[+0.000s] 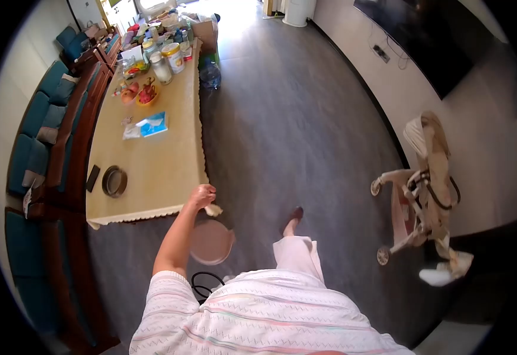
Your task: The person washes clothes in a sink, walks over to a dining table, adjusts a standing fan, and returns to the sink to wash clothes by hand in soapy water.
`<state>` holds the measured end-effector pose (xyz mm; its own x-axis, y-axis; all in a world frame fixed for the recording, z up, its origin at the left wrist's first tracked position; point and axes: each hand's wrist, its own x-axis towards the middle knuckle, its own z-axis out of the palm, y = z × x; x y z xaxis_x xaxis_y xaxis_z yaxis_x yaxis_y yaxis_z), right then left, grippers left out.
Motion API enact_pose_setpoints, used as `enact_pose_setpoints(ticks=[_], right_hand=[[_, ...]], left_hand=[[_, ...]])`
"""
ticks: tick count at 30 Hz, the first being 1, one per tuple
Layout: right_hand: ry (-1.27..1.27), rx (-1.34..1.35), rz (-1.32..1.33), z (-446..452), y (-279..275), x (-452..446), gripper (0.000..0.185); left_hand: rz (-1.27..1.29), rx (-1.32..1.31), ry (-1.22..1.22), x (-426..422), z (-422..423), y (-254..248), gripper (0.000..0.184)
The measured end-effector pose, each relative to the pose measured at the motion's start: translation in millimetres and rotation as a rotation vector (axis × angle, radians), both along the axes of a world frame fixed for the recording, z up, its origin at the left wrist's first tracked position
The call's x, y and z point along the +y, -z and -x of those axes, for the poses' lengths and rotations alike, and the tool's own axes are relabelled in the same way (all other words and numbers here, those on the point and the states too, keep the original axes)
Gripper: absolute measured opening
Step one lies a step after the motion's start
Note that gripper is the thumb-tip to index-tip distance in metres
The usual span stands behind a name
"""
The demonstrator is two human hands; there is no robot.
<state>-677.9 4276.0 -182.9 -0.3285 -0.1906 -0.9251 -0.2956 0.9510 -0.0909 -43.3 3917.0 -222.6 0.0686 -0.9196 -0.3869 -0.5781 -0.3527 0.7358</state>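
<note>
My left hand [202,196] is at the near right corner of the long table, its fingers curled into a fist. What it holds, if anything, is hidden. Just beneath it shows a cream, frilled bit [213,210], which looks like the corner of the tablecloth [146,168]; I cannot tell if the hand touches it. Below my forearm, a round pinkish object [210,241] like a stool seat stands near the floor. My right hand is out of view.
On the table are a round metal bowl [114,181], a dark remote [93,178], a blue packet [153,124], a fruit bowl [147,94] and several jars. A wooden sofa [72,142] runs along the left. At right stands a folded stroller [424,183] below a wall-mounted TV [430,35].
</note>
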Motion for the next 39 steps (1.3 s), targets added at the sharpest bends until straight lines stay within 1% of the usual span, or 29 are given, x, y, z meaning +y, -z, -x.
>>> enact_pose_setpoints(ticks=[1,2,3,4,5,6,7,8,9,10,11,12,14,17,19,20,21,22,23,24,25,26,27,29,30,32,35,37,39], right_hand=[[-0.013,0.017,-0.039,11.3,0.6,-31.7,0.012],[-0.029,0.029,-0.058,24.3,6.8,-69.5,0.012],[-0.063,0.035,-0.06,35.5,5.5,-116.6,0.011],[-0.1,0.043,-0.053,46.8,6.1,-167.9,0.011],[-0.145,0.049,-0.044,50.3,-3.5,-229.2,0.01],[-0.22,0.056,-0.008,55.2,-14.1,-297.6,0.01],[-0.291,0.068,0.031,52.5,-23.7,-366.0,0.01],[-0.372,0.077,0.071,44.2,-39.1,-435.4,0.009],[-0.357,0.13,0.265,40.3,-37.2,-502.3,0.01],[-0.488,0.08,0.351,22.3,-56.6,-573.8,0.012],[-0.459,0.102,0.37,-3.0,-70.4,-645.4,0.012],[-0.394,0.004,0.605,-13.1,-57.2,-707.2,0.016],[-0.387,-0.079,0.785,-64.8,-69.7,-823.4,0.021],[-0.35,-0.285,0.932,-140.2,-95.5,-930.3,0.019],[-0.381,-0.298,0.823,-159.4,-73.7,-966.9,0.013],[-0.34,-0.343,0.764,-158.1,-56.9,-977.5,0.011],[-0.514,-0.241,0.634,-155.5,-48.8,-984.2,0.018],[-0.566,-0.276,0.544,-141.3,-23.1,-986.4,0.019],[-0.516,-0.246,0.479,-137.3,-19.1,-984.6,0.02],[-0.413,-0.212,0.425,-134.0,-17.9,-980.4,0.017],[-0.282,-0.212,0.351,-125.0,-13.2,-977.0,0.017],[-0.558,-0.17,0.363,-129.6,-43.8,-987.0,0.012],[-0.539,-0.119,0.318,-121.1,-27.3,-1002.4,0.011],[-0.525,-0.008,0.273,-45.4,93.4,-1008.1,0.009],[-0.55,0.029,0.234,-17.6,132.9,-1016.5,0.008],[-0.484,0.124,0.213,-3.9,123.0,-1063.8,0.007],[-0.46,0.113,0.13,-24.7,91.1,-1214.9,0.008],[-0.473,0.08,0.139,-70.3,40.7,-1349.4,0.009],[-0.554,0.05,0.252,-127.7,-7.1,-1476.0,0.012]], left_hand=[[0.006,-0.098,0.031,-27.0,24.5,-41.4,0.026],[0.08,-0.126,0.079,-54.4,34.6,-23.9,0.025],[0.062,-0.009,0.111,-81.9,27.1,10.7,0.023],[-0.132,0.545,-0.033,-101.1,20.1,23.5,0.018],[-0.367,1.022,-0.275,-120.5,12.3,38.3,0.014],[-0.298,0.816,-0.244,-129.6,3.9,52.1,0.012],[-0.246,0.157,-0.093,-134.7,3.3,45.8,0.011],[-0.009,-0.292,0.109,-138.9,15.3,-18.6,0.011],[-0.07,-0.078,-0.039,-141.0,-8.8,20.6,0.011],[-0.116,0.142,-0.188,-143.5,-32.6,58.8,0.012],[-0.244,0.151,-0.263,-154.9,-40.3,42.5,0.013],[-0.366,0.159,-0.336,-165.5,-46.9,13.4,0.015],[-0.663,-0.013,-0.412,-195.7,-67.6,-3.0,0.01],[-0.633,-0.119,-0.513,-264.5,-80.7,-44.8,0.009],[-0.623,-0.086,-0.535,-336.9,-113.5,-35.8,0.009],[-0.622,-0.054,-0.549,-375.2,-124.9,-23.6,0.008],[-0.626,-0.027,-0.452,-420.2,-144.1,-1.6,0.008],[-0.634,-0.013,-0.354,-463.0,-165.1,14.0,0.008],[-0.509,-0.088,-0.42,-517.4,-147.9,-20.6,0.012],[-0.26,-0.68,0.219,-568.5,-180.4,65.3,0.013],[-0.36,-0.627,0.272,-631.0,-160.3,-8.1,0.016],[-0.269,-0.561,0.208,-682.9,-143.1,-42.5,0.016],[-0.172,-0.492,0.14,-732.9,-129.8,-64.3,0.018],[0.027,-0.353,-0.003,-826.8,-113.6,-84.6,0.024],[0.027,-0.306,-0.018,-869.8,-107.4,-84.3,0.026],[-0.019,-0.211,-0.052,-934.4,-93.2,-91.9,0.029],[-0.063,-0.208,0.014,-1009.4,-106.6,-41.3,0.028],[-0.162,-0.3,0.024,-1046.5,-109.4,-70.5,0.029],[-0.19,-0.29,-0.077,-1075.2,-117.9,-90.0,0.03]])
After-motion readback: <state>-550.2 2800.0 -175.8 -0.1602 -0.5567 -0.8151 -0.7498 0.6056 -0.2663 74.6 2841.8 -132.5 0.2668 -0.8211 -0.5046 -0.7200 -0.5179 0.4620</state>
